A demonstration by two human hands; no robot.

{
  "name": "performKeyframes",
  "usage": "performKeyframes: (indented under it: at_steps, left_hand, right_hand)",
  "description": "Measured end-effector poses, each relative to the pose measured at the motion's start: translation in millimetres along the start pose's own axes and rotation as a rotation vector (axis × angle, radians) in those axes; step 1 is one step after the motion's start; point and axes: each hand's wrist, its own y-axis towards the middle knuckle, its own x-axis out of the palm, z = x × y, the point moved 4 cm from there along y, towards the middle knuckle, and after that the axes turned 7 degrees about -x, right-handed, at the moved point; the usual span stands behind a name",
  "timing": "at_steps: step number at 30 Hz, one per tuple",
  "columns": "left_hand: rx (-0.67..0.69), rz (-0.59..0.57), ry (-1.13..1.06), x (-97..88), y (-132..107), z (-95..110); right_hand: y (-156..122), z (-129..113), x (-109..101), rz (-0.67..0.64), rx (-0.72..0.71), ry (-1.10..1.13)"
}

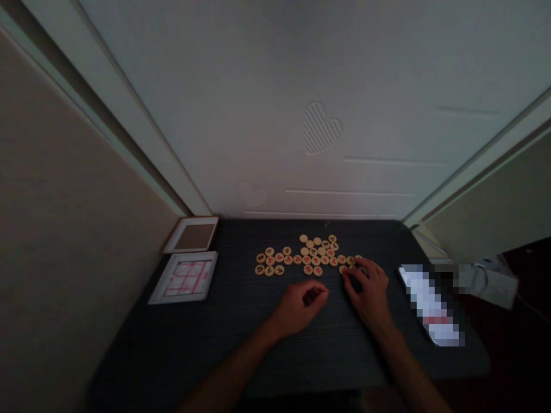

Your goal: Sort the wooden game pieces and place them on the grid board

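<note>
Round wooden Chinese chess pieces [297, 260] lie flat on a dark table, marked in red or black, with a few blank faces up. They form a long row with smaller groups above and below it. Over the right end of that row, my right hand [368, 287] is arched with thumb and fingers apart, fingertips touching pieces. It partly hides the pieces there. My left hand [299, 304] is just below the middle of the row, apart from the pieces. Its fingers are curled and the thumb meets them around a dark hollow; no piece shows in it.
On the left are a white-framed tray [152, 297] with red lines inside and a second frame with a brown panel [196, 236]. A phone-like slab [430, 307], blurred out, lies right. A pale panel with hearts [321, 129] rises behind the table [241, 350].
</note>
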Motion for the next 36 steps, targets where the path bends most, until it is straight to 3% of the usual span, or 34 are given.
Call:
performKeyframes:
  at_steps: [7, 11, 15, 21, 28, 36]
  left_hand:
    - [0.020, 0.007, 0.109, -10.0, 0, 14]
    - [0.096, 0.094, 0.372, -39.3, 16, 32]
    - [0.062, 0.245, 0.646, -75.9, 52, 38]
    - [0.012, 0.203, 0.718, -106.5, 92, 28]
    - [-0.105, 0.110, 0.747, -128.3, 94, 11]
    - [-0.179, 0.179, 0.794, -139.0, 97, 1]
  right_hand:
    - [1, -2, -3, 0.019, 0.038, 0.025]
    - [2, -2, -5, 0.030, 0.053, 0.060]
    - [2, 1, -4, 0.055, 0.080, 0.078]
    - [1, 2, -6, 0.080, 0.100, 0.094]
    - [1, 2, -6, 0.107, 0.106, 0.109]
    - [1, 1, -8, 0.107, 0.101, 0.118]
